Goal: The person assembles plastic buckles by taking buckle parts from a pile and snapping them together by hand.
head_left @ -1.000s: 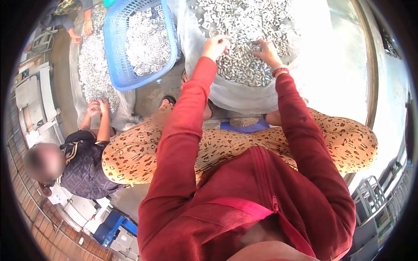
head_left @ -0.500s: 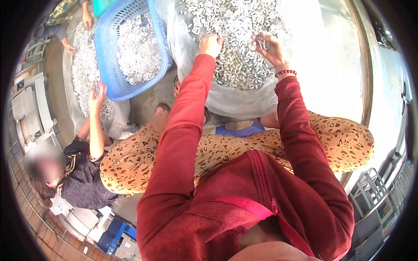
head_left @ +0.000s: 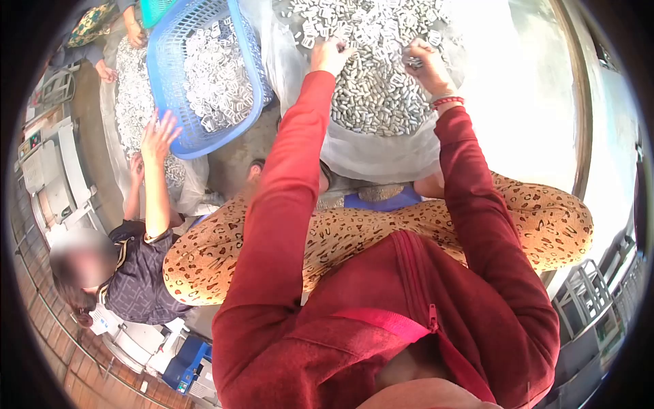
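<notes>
Reaching over the translucent plastic sheet [head_left: 381, 155], the hands sit apart at the far side of a heap of small metal barrel-shaped pieces [head_left: 379, 102]. The heap's middle lies at about four o'clock from the left hand [head_left: 330, 57] and eight from the right hand [head_left: 430, 71], neither hand clearly nearer; its pieces point every which way. Open-framed metal buckles [head_left: 338, 31] spread mostly toward twelve o'clock, with one at ten, close by the left hand. That hand is half curled, thumb out toward three o'clock; whether it pinches anything, I cannot tell. The right hand is bent inward, fingers closed round silvery pieces [head_left: 413, 62], too small to name surely. At ten o'clock stands a blue plastic basket [head_left: 178, 129] of buckles, with another person's raised hand [head_left: 158, 138] just beside it.
</notes>
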Tool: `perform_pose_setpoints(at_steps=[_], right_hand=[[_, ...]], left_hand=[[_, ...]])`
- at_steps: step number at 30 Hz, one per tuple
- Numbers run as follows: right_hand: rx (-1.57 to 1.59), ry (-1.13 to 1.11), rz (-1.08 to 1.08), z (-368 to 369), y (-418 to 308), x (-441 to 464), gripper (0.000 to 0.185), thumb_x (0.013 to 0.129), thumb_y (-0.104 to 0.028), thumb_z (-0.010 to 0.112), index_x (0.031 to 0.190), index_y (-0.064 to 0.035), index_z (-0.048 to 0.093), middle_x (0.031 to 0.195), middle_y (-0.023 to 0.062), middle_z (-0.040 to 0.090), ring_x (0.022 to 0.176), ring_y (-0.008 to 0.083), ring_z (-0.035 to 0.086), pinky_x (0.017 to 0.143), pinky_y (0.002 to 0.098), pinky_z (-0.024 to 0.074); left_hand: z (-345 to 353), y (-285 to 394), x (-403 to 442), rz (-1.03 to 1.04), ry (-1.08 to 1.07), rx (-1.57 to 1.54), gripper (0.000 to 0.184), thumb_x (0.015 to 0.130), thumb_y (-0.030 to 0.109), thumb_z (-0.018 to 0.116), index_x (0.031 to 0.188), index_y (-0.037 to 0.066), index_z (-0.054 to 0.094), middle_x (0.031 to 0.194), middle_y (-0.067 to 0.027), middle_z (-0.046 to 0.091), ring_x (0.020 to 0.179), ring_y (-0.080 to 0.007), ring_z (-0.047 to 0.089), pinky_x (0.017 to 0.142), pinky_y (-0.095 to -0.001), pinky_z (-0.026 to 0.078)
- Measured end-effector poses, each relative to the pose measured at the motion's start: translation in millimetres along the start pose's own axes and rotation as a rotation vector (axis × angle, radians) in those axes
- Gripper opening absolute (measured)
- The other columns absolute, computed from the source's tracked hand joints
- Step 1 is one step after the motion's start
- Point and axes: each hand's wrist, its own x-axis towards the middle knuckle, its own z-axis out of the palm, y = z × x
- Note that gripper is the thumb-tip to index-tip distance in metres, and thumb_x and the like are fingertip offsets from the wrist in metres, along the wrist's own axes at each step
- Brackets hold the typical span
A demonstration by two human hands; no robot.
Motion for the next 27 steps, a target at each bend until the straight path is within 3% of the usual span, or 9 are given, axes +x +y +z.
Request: perform_pose_setpoints(at_steps=[5,6,9,11,14,17,20,24,27], right_hand=[[0.093,-0.217,0.032,5,-46,-28,0.01,0.074,-0.008,0.055,0.08,-0.0079,0.047,0.075,0.0076,0.05,0.064,0.0123,0.048,0.039,0.0187,0.0286],[0.044,-0.195,0.051,9,-48,-29,0.01,0.076,-0.014,0.057,0.079,-0.0077,0.049,0.068,0.0043,0.05,0.057,0.0092,0.046,0.038,0.0189,0.0276],[-0.463,-0.174,0.207,13,-43,-26,0.014,0.077,-0.02,0.059,0.078,-0.0062,0.055,0.058,0.0003,0.048,0.047,0.006,0.042,0.038,0.0187,0.0268],[-0.989,-0.091,0.206,13,-23,-22,0.02,0.072,-0.022,0.065,0.085,-0.0072,0.064,0.054,0.0041,0.053,0.048,0.0121,0.051,0.045,0.0249,0.0401],[-1.41,0.123,-0.336,-30,60,-7,0.029,0.067,-0.023,0.066,0.093,-0.0093,0.063,0.079,0.0147,0.062,0.078,0.0329,0.058,0.073,0.0385,0.0463],[-1.495,0.168,-0.115,-8,57,-15,0.023,0.066,-0.023,0.067,0.08,-0.0062,0.06,0.079,0.0155,0.061,0.077,0.0319,0.059,0.07,0.0392,0.0465],[-1.405,0.232,-0.072,-1,44,-23,0.015,0.069,-0.019,0.066,0.071,-0.0062,0.057,0.075,0.0101,0.061,0.064,0.0262,0.059,0.058,0.0346,0.0469],[-0.037,0.176,0.148,-4,5,-34,0.008,0.071,-0.008,0.061,0.068,-0.0096,0.054,0.07,0.0015,0.055,0.052,0.0105,0.046,0.042,0.0198,0.0338],[0.231,-0.065,-0.043,-4,-24,-38,0.007,0.076,-0.01,0.054,0.08,-0.0048,0.055,0.07,0.0064,0.054,0.056,0.0145,0.049,0.041,0.0191,0.0331]], left_hand=[[29,-28,11,0.07,0.009,0.039,0.026,0.073,0.031,0.064,0.081,0.007,0.06,0.073,-0.0112,0.06,0.065,-0.0233,0.057,0.057,-0.0338,0.043],[14,-13,6,-0.059,-0.08,-0.242,0.022,0.075,0.027,0.061,0.082,0.006,0.059,0.061,-0.0048,0.053,0.053,-0.0124,0.05,0.045,-0.0281,0.038],[-13,11,-3,-0.29,-0.278,-1.017,0.021,0.076,0.025,0.059,0.08,0.004,0.059,0.056,0.0006,0.045,0.047,-0.0052,0.039,0.038,-0.0239,0.032],[-11,19,-3,-0.157,-0.267,-0.627,0.023,0.075,0.027,0.06,0.079,0.005,0.058,0.055,-0.0002,0.051,0.044,-0.0075,0.049,0.041,-0.0247,0.037],[-27,62,-6,-0.072,-0.249,-0.166,0.022,0.073,0.027,0.06,0.076,0.006,0.056,0.058,-0.0042,0.06,0.048,-0.0134,0.059,0.05,-0.0261,0.044],[-27,84,-2,-0.025,-0.243,-0.027,0.033,0.074,0.026,0.061,0.091,-0.002,0.059,0.078,-0.0141,0.062,0.044,-0.0194,0.057,0.051,-0.0306,0.048],[15,67,21,0.018,-0.187,-0.029,0.042,0.074,0.021,0.058,0.108,0.0,0.045,0.091,-0.0195,0.058,0.065,-0.0262,0.061,0.062,-0.0354,0.048],[48,55,20,0.071,-0.224,0.106,0.026,0.08,0.017,0.043,0.103,0.007,0.042,0.089,-0.0222,0.057,0.081,-0.0358,0.058,0.073,-0.0416,0.045],[63,60,9,0.145,-0.24,0.407,0.028,0.082,0.018,0.038,0.104,0.0,0.042,0.095,-0.0271,0.053,0.081,-0.0384,0.058,0.072,-0.0437,0.046]])
